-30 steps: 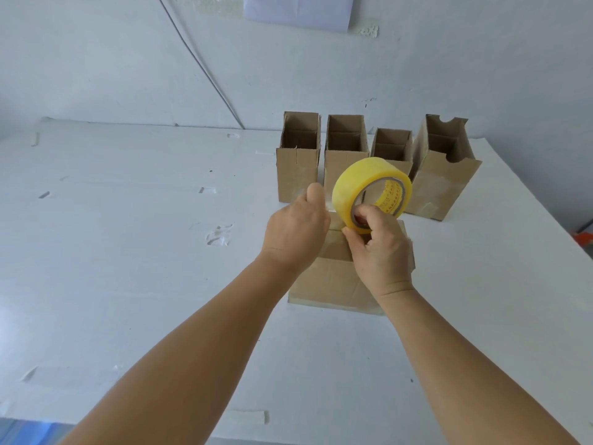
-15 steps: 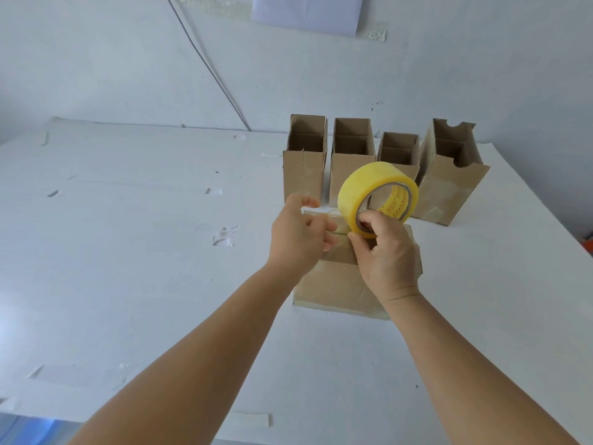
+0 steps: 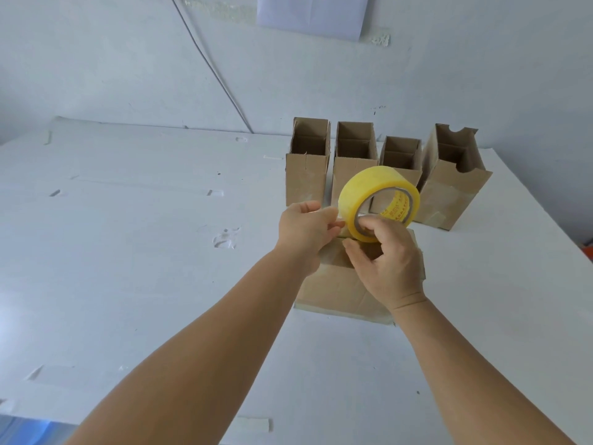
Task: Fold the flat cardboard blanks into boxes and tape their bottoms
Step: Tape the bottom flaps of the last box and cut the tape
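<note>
Box [image 3: 333, 285]: on white table [image 3: 128, 252], under both hands. Tape roll [image 3: 378, 200]: above box, gripped by right hand [image 3: 386, 263]. Left hand [image 3: 306, 234]: pinching tape end. Four open boxes [image 3: 385, 168] behind. White wall [image 3: 96, 59], taped paper [image 3: 309, 12].

Both arms outstretched, left hand [image 3: 305, 229] and right hand [image 3: 390, 264] pinching.

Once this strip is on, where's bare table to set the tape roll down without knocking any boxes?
Widest bare table lies left of the left hand, apart from a few stuck tape scraps. Another patch lies right of the box being taped, nearer than the notched box. It is crowded behind the tape roll, where the four open boxes stand close together.
</note>
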Tool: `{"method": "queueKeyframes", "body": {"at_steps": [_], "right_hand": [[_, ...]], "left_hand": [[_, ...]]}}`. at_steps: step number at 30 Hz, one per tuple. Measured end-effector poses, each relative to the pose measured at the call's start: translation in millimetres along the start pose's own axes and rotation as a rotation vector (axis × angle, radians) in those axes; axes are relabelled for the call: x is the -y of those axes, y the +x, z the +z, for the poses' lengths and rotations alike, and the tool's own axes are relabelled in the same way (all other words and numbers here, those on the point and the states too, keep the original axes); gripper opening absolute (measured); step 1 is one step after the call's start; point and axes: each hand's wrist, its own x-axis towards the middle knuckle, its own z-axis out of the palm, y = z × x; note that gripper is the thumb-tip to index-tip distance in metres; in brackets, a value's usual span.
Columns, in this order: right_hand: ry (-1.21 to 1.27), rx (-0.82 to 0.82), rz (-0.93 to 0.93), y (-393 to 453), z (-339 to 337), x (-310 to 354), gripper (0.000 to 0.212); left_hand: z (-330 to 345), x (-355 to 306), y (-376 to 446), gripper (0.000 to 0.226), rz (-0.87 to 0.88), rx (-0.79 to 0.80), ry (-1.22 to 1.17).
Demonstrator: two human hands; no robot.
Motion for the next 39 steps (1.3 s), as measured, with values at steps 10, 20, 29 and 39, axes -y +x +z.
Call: {"method": "queueKeyframes", "body": {"at_steps": [10,20,29,39], "right_hand": [[0.222,-0.030,0.633,23,-9,2,0.078],[0.266,0.180,0.506,28,-14,2,0.040],[0.298,0.027,0.460,20,-13,3,0.048],[0.213,0.162,0.539,25,-10,-2,0.040]], "left_hand": [[-15,7,1,0.026,0.437,0.019,0.526],[-35,-10,7,0.018,-0.059,0.051,0.228],[-33,-5,15,0.015,0.135,-0.098,0.294],[-46,2,26,0.011,0.211,-0.117,0.360]]}}
